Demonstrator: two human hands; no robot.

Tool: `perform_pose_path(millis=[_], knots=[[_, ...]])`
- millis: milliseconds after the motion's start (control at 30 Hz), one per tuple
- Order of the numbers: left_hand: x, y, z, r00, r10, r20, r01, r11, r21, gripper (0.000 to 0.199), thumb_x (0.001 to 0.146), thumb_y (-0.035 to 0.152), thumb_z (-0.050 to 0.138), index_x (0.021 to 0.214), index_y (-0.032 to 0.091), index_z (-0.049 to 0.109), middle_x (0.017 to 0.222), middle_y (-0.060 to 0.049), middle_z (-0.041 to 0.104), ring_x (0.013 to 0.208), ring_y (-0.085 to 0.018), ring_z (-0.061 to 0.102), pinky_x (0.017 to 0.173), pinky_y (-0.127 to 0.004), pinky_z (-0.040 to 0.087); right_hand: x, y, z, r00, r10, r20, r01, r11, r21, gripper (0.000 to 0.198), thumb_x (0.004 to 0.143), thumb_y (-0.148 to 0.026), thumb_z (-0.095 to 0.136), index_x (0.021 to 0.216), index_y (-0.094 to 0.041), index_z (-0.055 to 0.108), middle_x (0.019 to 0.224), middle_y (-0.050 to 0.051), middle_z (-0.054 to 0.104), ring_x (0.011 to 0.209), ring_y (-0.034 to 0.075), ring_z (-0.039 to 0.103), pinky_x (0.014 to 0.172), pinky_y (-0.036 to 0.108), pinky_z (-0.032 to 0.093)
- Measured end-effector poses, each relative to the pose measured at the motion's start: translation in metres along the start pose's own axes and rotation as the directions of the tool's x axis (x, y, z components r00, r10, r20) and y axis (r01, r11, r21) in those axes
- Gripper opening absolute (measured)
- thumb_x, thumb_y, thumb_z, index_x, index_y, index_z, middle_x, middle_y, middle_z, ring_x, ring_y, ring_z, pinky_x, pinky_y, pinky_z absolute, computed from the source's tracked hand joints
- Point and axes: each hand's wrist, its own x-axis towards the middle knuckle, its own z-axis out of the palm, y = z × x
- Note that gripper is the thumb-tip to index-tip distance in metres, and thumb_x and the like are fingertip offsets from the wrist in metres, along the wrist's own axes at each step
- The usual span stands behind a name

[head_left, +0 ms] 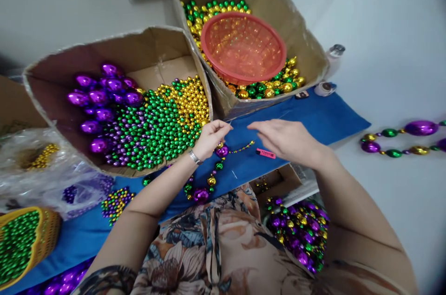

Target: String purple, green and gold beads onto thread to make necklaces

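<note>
My left hand [213, 139], with a metal watch band [195, 157] at its wrist, is closed in a pinch over the blue cloth. What its fingertips hold is too thin to make out. My right hand [287, 140] is a short way to the right, its fingers pressed together and pointing left; anything in them is hidden. Below my left hand lies a bead necklace [211, 180] of purple, green and gold beads. A short strand of tiny beads [243, 148] stretches between the hands. Beneath my right hand is a pink lighter-like piece [265, 153].
Two cardboard boxes of beads stand behind: the left box [114, 42] and the right box [296, 16], where a red basket [244, 76] rests. A yellow basket [49, 234] is at left. Finished-looking necklaces [299, 232] fill a container by my lap. Another strand [421, 127] hangs at right.
</note>
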Motion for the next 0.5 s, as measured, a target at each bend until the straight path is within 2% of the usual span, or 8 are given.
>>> perform_pose_path(millis=[100,167,300,400,500], knots=[[-0.003,0.002,0.003,0.989,0.093,0.111,-0.108,0.984,0.140,0.030,0.074,0.043,0.074,0.077,0.014,0.068,0.064,0.002,0.059,0.053,-0.006,0.044,0.049,-0.019,0.035,0.026,-0.020,0.003,0.992,-0.117,0.043,0.119,0.992,-0.041,0.034,0.095,-0.020,0.039,0.126,-0.021,0.053,0.095,0.006,0.070,0.083,0.018,0.061,0.066,0.027,0.041],[-0.007,0.003,0.002,0.974,0.103,0.202,-0.138,0.976,0.168,0.028,0.077,0.042,0.071,0.075,0.014,0.068,0.062,0.003,0.057,0.053,-0.006,0.042,0.050,-0.019,0.032,0.041,-0.023,0.011,0.989,-0.142,0.043,0.144,0.988,-0.053,0.030,0.096,-0.019,0.039,0.121,-0.021,0.055,0.092,0.006,0.069,0.082,0.018,0.060,0.065,0.027,0.040],[-0.014,0.004,-0.006,0.955,0.022,0.296,-0.079,0.980,0.182,0.027,0.080,0.041,0.068,0.078,0.014,0.069,0.061,0.002,0.057,0.050,-0.005,0.038,0.048,-0.020,0.028,0.056,-0.015,0.025,0.983,-0.177,0.038,0.176,0.984,0.024,0.024,0.097,-0.025,0.039,0.111,-0.022,0.058,0.093,0.004,0.068,0.082,0.016,0.060,0.066,0.026,0.040],[-0.017,0.006,-0.012,0.927,0.006,0.376,-0.077,0.982,0.175,0.028,0.080,0.042,0.069,0.088,0.015,0.071,0.065,0.001,0.060,0.052,-0.006,0.042,0.049,-0.020,0.030,0.060,-0.007,0.033,0.979,-0.206,0.004,0.203,0.969,0.142,0.028,0.098,-0.030,0.038,0.118,-0.022,0.056,0.103,0.005,0.068,0.086,0.015,0.061,0.069,0.027,0.042],[-0.021,0.009,-0.013,0.925,0.024,0.379,-0.096,0.980,0.174,0.028,0.079,0.043,0.070,0.082,0.015,0.069,0.062,0.002,0.059,0.053,-0.006,0.044,0.050,-0.020,0.033,0.063,-0.002,0.039,0.983,-0.181,-0.024,0.183,0.964,0.195,0.032,0.099,-0.033,0.036,0.122,-0.022,0.055,0.107,0.005,0.067,0.087,0.014,0.061,0.070,0.026,0.042]])
